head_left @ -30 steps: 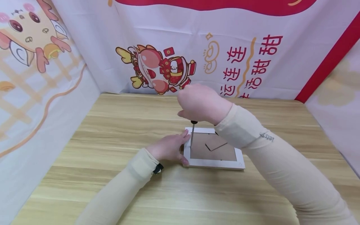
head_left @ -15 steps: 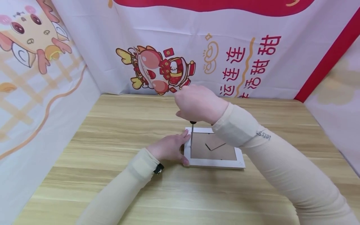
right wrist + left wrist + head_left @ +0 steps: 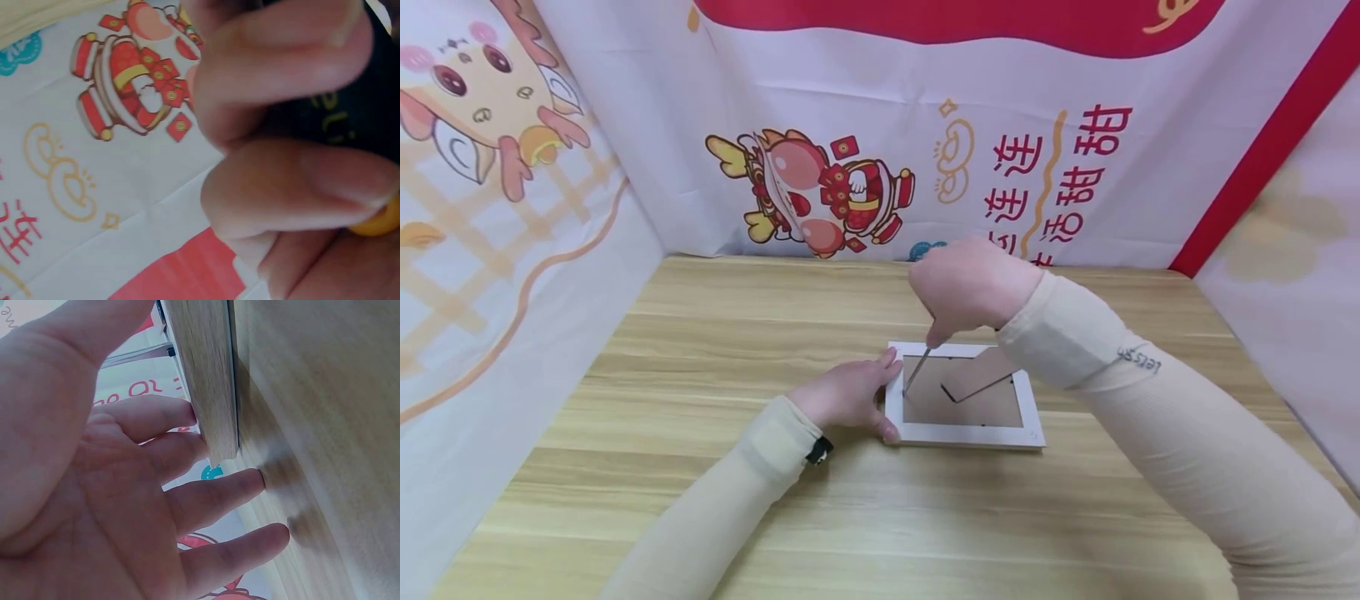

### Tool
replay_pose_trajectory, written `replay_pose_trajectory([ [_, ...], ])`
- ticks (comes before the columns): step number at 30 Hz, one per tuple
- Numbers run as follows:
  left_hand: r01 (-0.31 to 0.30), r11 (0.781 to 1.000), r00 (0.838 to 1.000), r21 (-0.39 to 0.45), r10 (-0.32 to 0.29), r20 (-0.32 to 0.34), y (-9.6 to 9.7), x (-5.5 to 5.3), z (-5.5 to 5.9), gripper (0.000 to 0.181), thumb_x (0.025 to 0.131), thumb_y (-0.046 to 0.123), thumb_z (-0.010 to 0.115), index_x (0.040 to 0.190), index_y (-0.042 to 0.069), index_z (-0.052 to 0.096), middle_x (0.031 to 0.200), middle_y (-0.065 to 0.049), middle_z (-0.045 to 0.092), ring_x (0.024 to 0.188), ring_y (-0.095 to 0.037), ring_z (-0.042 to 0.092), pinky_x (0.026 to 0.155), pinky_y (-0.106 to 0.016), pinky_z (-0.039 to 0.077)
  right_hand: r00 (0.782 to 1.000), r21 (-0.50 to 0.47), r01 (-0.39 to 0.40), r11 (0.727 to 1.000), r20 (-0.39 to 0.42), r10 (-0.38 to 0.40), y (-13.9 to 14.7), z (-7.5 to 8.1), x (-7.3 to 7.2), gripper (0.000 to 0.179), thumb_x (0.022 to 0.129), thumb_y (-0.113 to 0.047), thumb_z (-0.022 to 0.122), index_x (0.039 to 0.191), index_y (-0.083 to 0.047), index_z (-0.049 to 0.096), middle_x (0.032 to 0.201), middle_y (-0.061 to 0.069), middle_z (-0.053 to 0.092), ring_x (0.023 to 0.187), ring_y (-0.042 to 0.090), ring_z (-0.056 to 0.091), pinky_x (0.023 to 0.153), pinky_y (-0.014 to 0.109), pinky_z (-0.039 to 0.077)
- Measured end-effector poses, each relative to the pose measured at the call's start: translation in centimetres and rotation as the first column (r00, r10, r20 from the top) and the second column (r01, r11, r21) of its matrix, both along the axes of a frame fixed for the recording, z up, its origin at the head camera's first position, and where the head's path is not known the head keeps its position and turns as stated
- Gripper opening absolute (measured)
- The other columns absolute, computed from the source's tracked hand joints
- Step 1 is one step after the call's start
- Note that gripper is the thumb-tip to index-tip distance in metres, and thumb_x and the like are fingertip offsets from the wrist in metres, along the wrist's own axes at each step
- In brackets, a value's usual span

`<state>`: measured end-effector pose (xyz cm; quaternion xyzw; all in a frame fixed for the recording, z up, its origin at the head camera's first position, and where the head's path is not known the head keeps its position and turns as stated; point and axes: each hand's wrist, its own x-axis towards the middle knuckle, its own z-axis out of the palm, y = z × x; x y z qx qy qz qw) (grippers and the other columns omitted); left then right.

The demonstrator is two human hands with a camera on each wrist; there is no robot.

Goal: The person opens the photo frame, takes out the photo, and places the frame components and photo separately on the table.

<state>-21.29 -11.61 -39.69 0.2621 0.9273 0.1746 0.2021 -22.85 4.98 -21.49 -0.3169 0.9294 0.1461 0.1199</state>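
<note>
A white picture frame lies face down, its brown backing board and angled stand showing. My right hand grips a screwdriver, whose shaft leans down to the left. Its tip is at the inner left edge of the frame. Up close in the right wrist view, curled fingers wrap the dark handle, which has a yellow part. At the frame's left end rests my left hand, thumb by the near corner. The left wrist view shows its fingers fairly straight, beside the frame's wooden side.
The frame lies on a wood-grain table. A printed white cloth hangs behind the table's far edge, and more cloth covers the left side. Small dark tabs sit around the backing board.
My right hand has shifted to the right and the screwdriver, upright before, now slants with its tip still at the frame's left inner edge. The left hand has stayed at the frame's left end.
</note>
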Motion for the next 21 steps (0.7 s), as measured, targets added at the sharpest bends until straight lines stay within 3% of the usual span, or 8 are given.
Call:
replay_pose_trajectory([
  [5,-0.017,1.0,1.0,-0.01,0.017,-0.004,0.1,0.1,0.0,0.109,0.072,0.046,0.085,0.155,0.006,0.028,0.163,-0.012,0.014,0.145,-0.025,0.029,0.115,-0.036,0.028,0.995,-0.037,0.063,0.997,0.082,-0.059,2.1,-0.1,-0.4,0.026,0.079,-0.042,0.083,0.075,-0.02,0.072,0.07,-0.007,0.066,0.069,0.016,0.061,0.064,0.033,0.051],
  [11,0.014,1.0,0.999,0.003,-0.014,-0.034,0.1,0.1,0.0,0.109,0.071,0.043,0.087,0.153,0.001,0.029,0.161,-0.017,0.015,0.144,-0.029,0.03,0.115,-0.037,0.028,0.992,-0.177,0.085,0.98,0.107,-0.067,6.6,0.1,-0.4,0.016,0.083,-0.035,0.081,0.077,-0.021,0.076,0.072,-0.007,0.067,0.067,0.015,0.059,0.063,0.033,0.05],
  [15,0.027,1.0,0.998,-0.002,-0.027,-0.05,0.1,0.1,0.0,0.109,0.07,0.044,0.087,0.153,-0.001,0.031,0.161,-0.02,0.016,0.143,-0.031,0.031,0.115,-0.037,0.029,0.996,-0.312,0.089,0.946,0.053,-0.076,10.1,-0.6,-0.1,0.014,0.082,-0.033,0.082,0.081,-0.02,0.077,0.071,-0.007,0.065,0.064,0.013,0.057,0.061,0.033,0.05],
  [21,0.015,1.0,0.999,-0.006,-0.015,-0.043,0.1,0.2,-0.1,0.108,0.072,0.045,0.087,0.154,0.001,0.03,0.161,-0.017,0.015,0.143,-0.03,0.03,0.115,-0.037,0.029,0.989,-0.488,0.051,0.871,-0.098,-0.113,14.9,-2.9,0.8,0.014,0.086,-0.031,0.078,0.096,-0.021,0.076,0.079,-0.008,0.066,0.069,0.011,0.057,0.065,0.035,0.049],
])
